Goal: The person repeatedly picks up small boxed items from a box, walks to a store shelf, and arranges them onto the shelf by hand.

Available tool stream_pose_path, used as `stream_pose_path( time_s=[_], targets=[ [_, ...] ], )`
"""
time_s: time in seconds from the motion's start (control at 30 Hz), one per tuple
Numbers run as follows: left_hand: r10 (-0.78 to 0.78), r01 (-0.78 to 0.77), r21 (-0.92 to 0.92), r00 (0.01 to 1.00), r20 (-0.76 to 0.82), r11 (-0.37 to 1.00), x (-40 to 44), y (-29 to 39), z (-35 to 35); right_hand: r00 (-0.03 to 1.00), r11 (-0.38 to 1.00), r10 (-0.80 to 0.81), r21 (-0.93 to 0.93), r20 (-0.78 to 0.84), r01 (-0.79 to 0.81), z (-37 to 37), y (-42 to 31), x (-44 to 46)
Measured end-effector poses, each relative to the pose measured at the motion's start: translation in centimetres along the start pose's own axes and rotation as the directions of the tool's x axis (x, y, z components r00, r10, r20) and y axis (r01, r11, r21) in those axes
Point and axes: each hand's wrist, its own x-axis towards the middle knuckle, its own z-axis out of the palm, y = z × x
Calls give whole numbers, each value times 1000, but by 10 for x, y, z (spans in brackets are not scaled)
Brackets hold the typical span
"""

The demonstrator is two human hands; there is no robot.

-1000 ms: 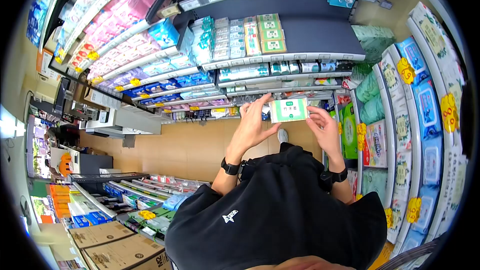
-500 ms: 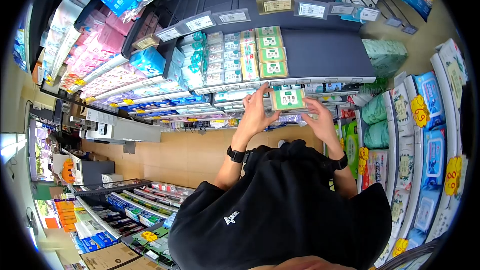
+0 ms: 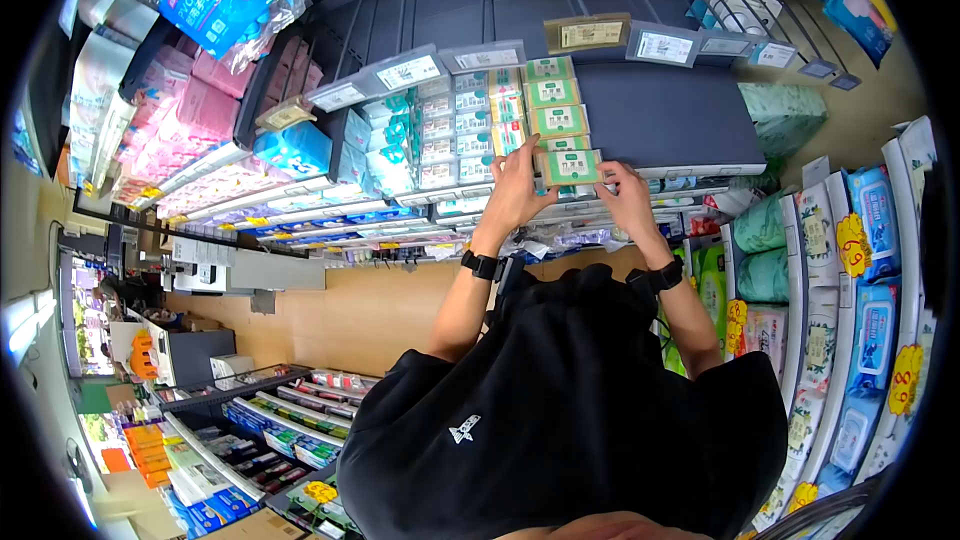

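A green and tan toothpick box with a white label is held between my two hands at the front edge of the shelf. My left hand grips its left side, thumb below and a finger reaching up along the corner. At its right end, the fingers of my right hand press against the edge. Directly behind it runs a column of matching toothpick boxes; the held one overlaps the nearest. Small clear-packed boxes stand in rows to the left.
The dark shelf board extends right of the column. Price tags hang on hooks above it. Blue wipes packs line the right-hand shelves. Pink packs fill the left shelves, and a tan floor lies below.
Both hands have moved the toothpick box forward and up, from in front of the shelf edge to the front of the matching column. My view has shifted slightly closer to the shelf.
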Motion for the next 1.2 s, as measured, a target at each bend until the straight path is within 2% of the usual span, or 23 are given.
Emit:
stream_pose_path(
  time_s=[0.1,0.47,0.67,1.1,1.2],
  targets=[
    [13,-14,100,1000,8,995,11,-12,6,1000,1000,-9,-7,-2,9,9,15,14],
    [58,-61,140,998,26,988,26,-34,13,999,996,40,-74,-9,-40,21,7,32],
    [35,-50,227,997,69,972,24,-36,15,998,993,58,-103,1,-57,28,13,36],
    [53,-48,264,999,-12,963,17,-39,27,996,992,21,-124,-83,-32,37,15,34],
    [28,-17,249,999,-42,968,13,-32,26,998,993,35,-112,-50,-40,35,15,33]
  ],
)
